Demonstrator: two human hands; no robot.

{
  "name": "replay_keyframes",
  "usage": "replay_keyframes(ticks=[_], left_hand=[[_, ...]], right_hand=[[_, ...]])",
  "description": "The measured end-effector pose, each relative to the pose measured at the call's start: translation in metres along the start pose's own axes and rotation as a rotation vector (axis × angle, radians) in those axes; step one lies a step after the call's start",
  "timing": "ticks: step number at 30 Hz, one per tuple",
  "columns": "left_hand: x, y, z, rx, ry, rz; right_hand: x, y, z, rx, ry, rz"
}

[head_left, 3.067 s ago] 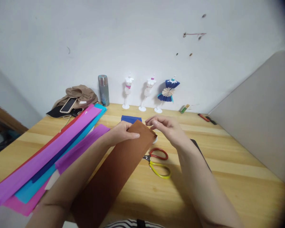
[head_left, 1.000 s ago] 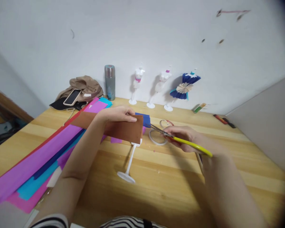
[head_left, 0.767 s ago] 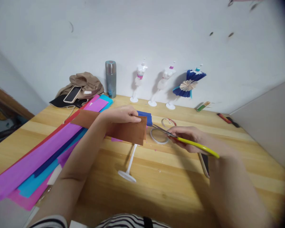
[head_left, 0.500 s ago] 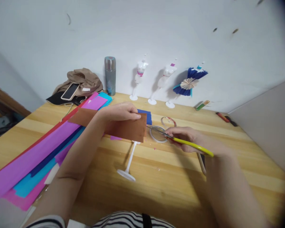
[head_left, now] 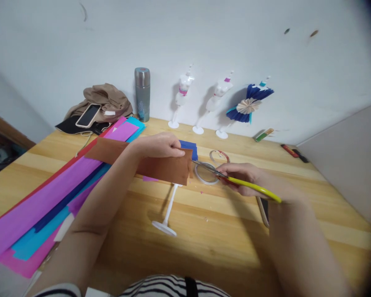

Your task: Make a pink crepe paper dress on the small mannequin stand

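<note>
My left hand (head_left: 160, 146) is closed on a folded strip of brown paper (head_left: 163, 168), thumb on top near its right end. My right hand (head_left: 241, 176) grips yellow-handled scissors (head_left: 250, 186), their blades pointing left at the paper's right edge. A narrow sliver hangs at that edge, partly separated from the strip. Beneath the paper stands a white mannequin stand (head_left: 170, 210); its upper part is hidden. A roll of white tape (head_left: 205, 173) lies below the blades, and folded blue paper (head_left: 189, 149) shows behind the brown strip.
Coloured paper sheets (head_left: 49, 198) cover the table's left. Along the wall stand a flask (head_left: 142, 97), two white mannequins (head_left: 184, 88) and one in a blue paper dress (head_left: 250, 103). A phone (head_left: 88, 115) lies on brown cloth (head_left: 109, 99); another roll (head_left: 219, 156) lies right.
The scissor blades have shifted slightly at the paper's right edge, and a sliver there now stands more apart from the strip. The view has tilted a little.
</note>
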State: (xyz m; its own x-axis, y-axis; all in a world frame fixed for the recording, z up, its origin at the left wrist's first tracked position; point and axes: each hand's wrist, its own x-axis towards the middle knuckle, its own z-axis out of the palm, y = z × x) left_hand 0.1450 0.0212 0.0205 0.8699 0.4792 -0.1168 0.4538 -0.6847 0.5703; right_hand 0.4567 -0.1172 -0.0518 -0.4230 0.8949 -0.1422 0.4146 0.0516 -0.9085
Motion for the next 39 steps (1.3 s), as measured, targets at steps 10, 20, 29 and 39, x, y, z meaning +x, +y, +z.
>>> replay_keyframes(ticks=[10, 20, 29, 39], left_hand=[[0.002, 0.000, 0.001, 0.001, -0.028, 0.026], [0.002, 0.001, -0.001, 0.016, -0.040, 0.013], [0.003, -0.001, -0.001, -0.072, -0.055, 0.010], [0.007, -0.006, 0.002, -0.112, -0.039, 0.010]], right_hand=[[0.007, -0.027, 0.006, 0.008, -0.045, -0.008], [0.006, -0.029, 0.005, -0.011, -0.018, 0.028], [0.004, -0.026, 0.000, -0.028, -0.065, -0.024], [0.004, -0.022, -0.001, -0.034, -0.051, -0.058]])
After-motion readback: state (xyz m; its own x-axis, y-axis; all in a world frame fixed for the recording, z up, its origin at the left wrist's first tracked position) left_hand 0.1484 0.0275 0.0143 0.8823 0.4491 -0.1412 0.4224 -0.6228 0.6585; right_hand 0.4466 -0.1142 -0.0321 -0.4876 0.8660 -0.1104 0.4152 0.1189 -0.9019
